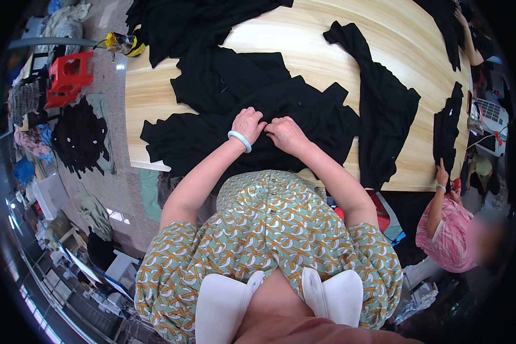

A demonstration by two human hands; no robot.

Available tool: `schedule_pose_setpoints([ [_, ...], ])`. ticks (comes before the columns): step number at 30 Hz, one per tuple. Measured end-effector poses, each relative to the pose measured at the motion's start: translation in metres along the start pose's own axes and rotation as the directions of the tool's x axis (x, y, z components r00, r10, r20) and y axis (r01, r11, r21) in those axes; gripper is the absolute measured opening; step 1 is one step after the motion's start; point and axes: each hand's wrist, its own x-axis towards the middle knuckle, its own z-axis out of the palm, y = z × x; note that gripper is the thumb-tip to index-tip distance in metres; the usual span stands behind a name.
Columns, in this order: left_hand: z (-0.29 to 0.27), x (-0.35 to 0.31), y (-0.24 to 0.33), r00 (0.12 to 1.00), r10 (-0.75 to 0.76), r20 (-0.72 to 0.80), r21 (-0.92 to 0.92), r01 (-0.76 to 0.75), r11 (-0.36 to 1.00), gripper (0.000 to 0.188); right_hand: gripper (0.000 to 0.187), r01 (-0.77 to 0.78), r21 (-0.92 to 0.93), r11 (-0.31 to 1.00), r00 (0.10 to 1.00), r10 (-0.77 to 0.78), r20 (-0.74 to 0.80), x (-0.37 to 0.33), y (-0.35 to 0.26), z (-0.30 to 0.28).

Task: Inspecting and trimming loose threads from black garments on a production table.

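Note:
In front of me a black knitted garment point(195, 137) lies spread along the near edge of the wooden table. My left hand point(247, 126), with a pale bangle at its wrist, pinches the cloth near the middle of the garment. Close to its right, my right hand point(286, 136) also has its thumb and fingers pressed together on the black cloth. A small gap separates the two hands. Whatever fine detail lies between the fingertips is too small to make out. Another black garment point(235, 74) lies just beyond, partly overlapping this one.
More black garments lie on the pale wooden table point(309, 46), including a long one point(381, 109) to the right. A person in a pink top point(447, 235) works at the right end. On the floor at left are a red stool point(69, 77) and a dark cloth pile point(81, 137).

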Motion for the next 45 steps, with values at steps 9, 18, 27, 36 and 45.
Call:
schedule_pose_setpoints([
  [9,-0.027,0.015,0.018,0.944,-0.257,0.206,-0.474,0.326,0.818,0.023,0.011,-0.091,0.258,0.962,0.947,0.164,-0.277,-0.001,-0.019,-0.033],
  [18,-0.008,0.003,0.018,0.915,-0.319,0.246,-0.450,0.399,0.799,0.025,0.010,-0.197,0.346,0.917,0.945,0.272,-0.181,-0.006,-0.013,-0.015],
  [27,-0.013,0.003,0.019,0.920,-0.280,0.274,-0.473,0.383,0.794,0.031,0.008,-0.151,0.214,0.965,0.937,0.209,-0.281,-0.006,-0.013,-0.012],
  [36,-0.042,-0.007,0.042,0.973,0.024,0.229,-0.048,-0.013,0.999,0.014,0.005,-0.023,-0.073,0.997,0.936,-0.004,-0.352,-0.003,-0.023,-0.020],
  [45,-0.012,-0.019,0.032,0.996,0.079,0.049,-0.077,-0.076,0.994,0.009,0.009,-0.144,0.024,0.989,0.899,0.141,-0.414,-0.017,-0.021,0.011],
])
